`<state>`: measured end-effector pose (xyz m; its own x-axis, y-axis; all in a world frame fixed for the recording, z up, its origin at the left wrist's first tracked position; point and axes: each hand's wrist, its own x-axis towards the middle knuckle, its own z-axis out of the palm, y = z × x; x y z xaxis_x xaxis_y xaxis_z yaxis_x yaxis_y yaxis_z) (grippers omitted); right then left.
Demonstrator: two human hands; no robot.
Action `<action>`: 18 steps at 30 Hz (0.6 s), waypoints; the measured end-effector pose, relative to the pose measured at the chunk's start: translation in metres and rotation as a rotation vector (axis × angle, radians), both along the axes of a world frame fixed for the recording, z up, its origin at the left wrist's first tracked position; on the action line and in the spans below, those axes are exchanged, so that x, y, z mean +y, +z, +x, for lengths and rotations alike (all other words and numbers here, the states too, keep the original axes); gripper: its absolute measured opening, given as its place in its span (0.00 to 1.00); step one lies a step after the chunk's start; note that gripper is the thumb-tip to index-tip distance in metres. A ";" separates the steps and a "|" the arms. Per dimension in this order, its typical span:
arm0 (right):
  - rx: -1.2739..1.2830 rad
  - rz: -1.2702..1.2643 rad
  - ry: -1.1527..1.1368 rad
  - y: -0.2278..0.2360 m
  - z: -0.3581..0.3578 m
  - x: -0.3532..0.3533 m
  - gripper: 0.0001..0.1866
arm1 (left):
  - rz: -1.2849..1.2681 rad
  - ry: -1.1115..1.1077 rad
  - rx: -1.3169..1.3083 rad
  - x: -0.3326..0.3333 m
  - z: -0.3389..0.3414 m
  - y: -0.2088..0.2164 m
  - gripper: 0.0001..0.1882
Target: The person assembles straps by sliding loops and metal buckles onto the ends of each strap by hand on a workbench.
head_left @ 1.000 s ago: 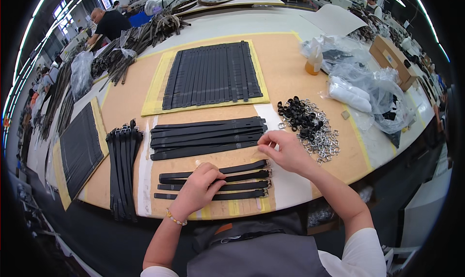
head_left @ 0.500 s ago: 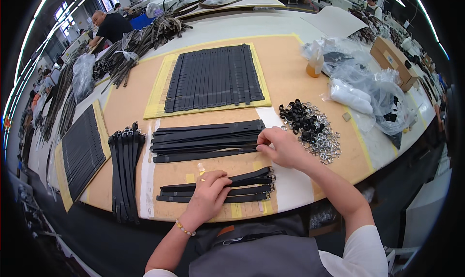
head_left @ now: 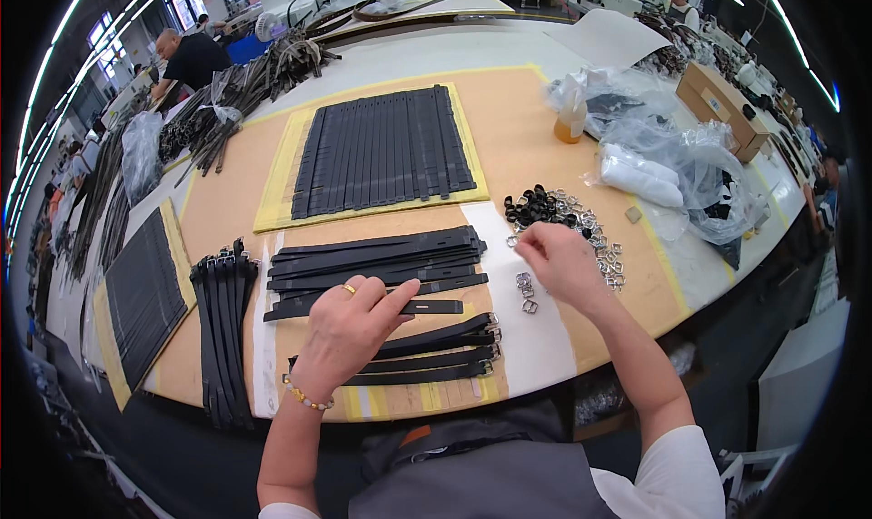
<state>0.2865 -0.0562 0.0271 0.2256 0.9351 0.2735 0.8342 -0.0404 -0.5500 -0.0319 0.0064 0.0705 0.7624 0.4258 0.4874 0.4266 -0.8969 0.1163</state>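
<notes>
Strip lights (head_left: pixel 45 92) run along the upper left of the workroom, where a co-worker (head_left: pixel 195 60) in a dark top sits beyond a heap of dark straps (head_left: pixel 277 72). On my tan table (head_left: pixel 513 156), a yellow-edged board (head_left: pixel 275 203) bears a close row of black strips (head_left: pixel 377 151).

Nearer me, my left hand (head_left: pixel 350 324) lies over a slotted strap (head_left: pixel 445 307), fingers bent. Thumb and index fingertip stand slightly apart at the strap; I cannot tell whether they pinch it. It lies crosswise, with the strap stack (head_left: pixel 381 251) on its far side and the buckled straps (head_left: pixel 445 365) on its near side.

My right hand (head_left: pixel 565 263) is at the near edge of the black loops (head_left: pixel 538 206) and metal buckles (head_left: pixel 610 263), its fingers curled, tips close to the thumb. A small silvery piece (head_left: pixel 511 241) shows right by those tips; whether I grip it, I cannot tell. Just nearer me, a few loose buckles (head_left: pixel 526 292) rest on a white strip (head_left: pixel 536 351).
</notes>
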 end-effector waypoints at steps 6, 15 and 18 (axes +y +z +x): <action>-0.211 -0.135 -0.043 -0.021 0.027 0.006 0.09 | -0.021 0.054 -0.019 -0.006 0.001 0.001 0.19; 0.882 -0.134 0.482 -0.015 -0.027 -0.020 0.09 | -0.657 -0.061 -0.243 -0.012 0.013 -0.034 0.13; 1.236 -0.134 0.538 -0.015 -0.034 -0.028 0.14 | -0.656 -0.053 -0.271 -0.014 0.015 -0.031 0.13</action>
